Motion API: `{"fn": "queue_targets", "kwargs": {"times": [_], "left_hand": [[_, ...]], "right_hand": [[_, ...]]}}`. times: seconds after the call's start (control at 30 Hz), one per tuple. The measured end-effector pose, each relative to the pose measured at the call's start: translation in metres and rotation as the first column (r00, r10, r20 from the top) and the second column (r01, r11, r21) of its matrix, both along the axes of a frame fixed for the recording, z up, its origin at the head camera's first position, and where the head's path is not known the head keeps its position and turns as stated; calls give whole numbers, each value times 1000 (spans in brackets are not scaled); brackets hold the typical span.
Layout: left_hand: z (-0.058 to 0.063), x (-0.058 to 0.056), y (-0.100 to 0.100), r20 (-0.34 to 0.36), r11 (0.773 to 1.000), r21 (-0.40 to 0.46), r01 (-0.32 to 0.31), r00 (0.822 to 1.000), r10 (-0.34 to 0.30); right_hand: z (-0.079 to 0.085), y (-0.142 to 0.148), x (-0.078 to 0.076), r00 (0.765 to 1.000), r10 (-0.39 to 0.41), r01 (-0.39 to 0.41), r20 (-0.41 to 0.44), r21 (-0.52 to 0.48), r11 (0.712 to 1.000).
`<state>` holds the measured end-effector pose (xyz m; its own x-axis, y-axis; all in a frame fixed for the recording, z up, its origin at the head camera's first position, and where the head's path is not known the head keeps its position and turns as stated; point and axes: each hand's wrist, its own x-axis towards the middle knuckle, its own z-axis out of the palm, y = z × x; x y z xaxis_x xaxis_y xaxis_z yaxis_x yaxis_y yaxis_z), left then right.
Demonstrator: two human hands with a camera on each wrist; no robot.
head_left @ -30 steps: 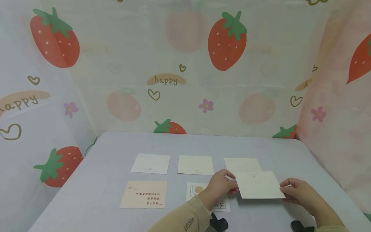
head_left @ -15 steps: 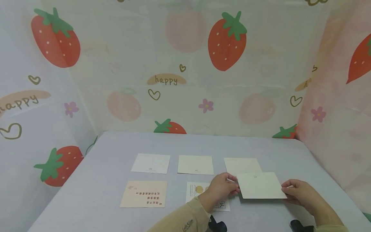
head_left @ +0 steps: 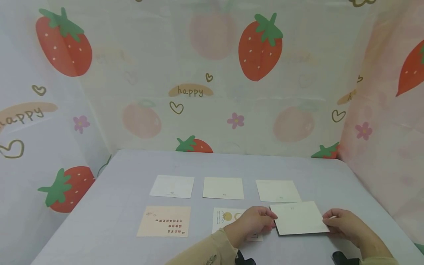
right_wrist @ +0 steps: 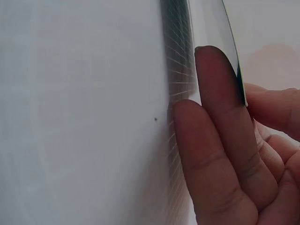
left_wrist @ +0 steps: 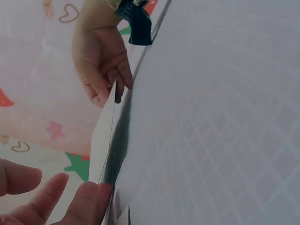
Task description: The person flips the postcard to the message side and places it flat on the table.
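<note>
A cream card (head_left: 299,218) with a small mark near its far edge lies nearly level, close over the table, at right front. My right hand (head_left: 346,225) pinches its right end; in the right wrist view the thumb (right_wrist: 274,110) is above the card and the fingers (right_wrist: 220,89) are beneath. At the left end, fingertips of my left hand (head_left: 251,225) touch the card's edge. The left wrist view shows the left thumb (left_wrist: 21,178) apart from the card. Partly hidden behind the left hand is a white printed card (head_left: 223,217).
Behind, three pale cards form a row: a left one (head_left: 172,186), a middle one (head_left: 223,187) and a right one (head_left: 277,189). A peach card (head_left: 163,221) with printed writing lies front left. Strawberry-patterned sheets (head_left: 212,73) enclose the white table (head_left: 109,206).
Both hands have brought the cream card lower and a little nearer the person. It no longer covers much of the back right card. The other cards stay put.
</note>
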<state>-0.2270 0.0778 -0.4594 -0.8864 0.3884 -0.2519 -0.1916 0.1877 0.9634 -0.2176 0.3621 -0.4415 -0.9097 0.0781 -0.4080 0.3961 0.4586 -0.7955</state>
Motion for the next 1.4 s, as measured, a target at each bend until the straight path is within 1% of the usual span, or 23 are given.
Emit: {"fn": "queue_targets", "kwargs": {"times": [0.23,0.5,0.67,0.87,1.13,1.2,1.4], "left_hand": [[5,4,-2,1,999,-15,31,1000,-31],[8,6,-4,-14,999,-11,37,999,-37],[8,7,-6,-16,999,-8,38,999,-38],[10,10,-9,-7,999,-23,37,999,-38],[14,13,-12,-1,999,-35,42,999,-42],[13,13,-13,-9,998,-34,48,999,-49],[12,12,-14,-47,997,-39,70,996,-72]], "right_hand": [[-3,-1,1,1000,-3,3,27,-11,1000],[-3,-3,2,999,17,-17,45,10,1000],[-2,-4,3,998,36,-37,42,27,999],[-5,-3,3,996,80,-80,26,17,997],[-6,-2,2,995,92,-93,36,29,995],[-5,-2,2,995,96,-98,40,38,994],[-4,-4,2,996,73,-77,49,81,994]]}}
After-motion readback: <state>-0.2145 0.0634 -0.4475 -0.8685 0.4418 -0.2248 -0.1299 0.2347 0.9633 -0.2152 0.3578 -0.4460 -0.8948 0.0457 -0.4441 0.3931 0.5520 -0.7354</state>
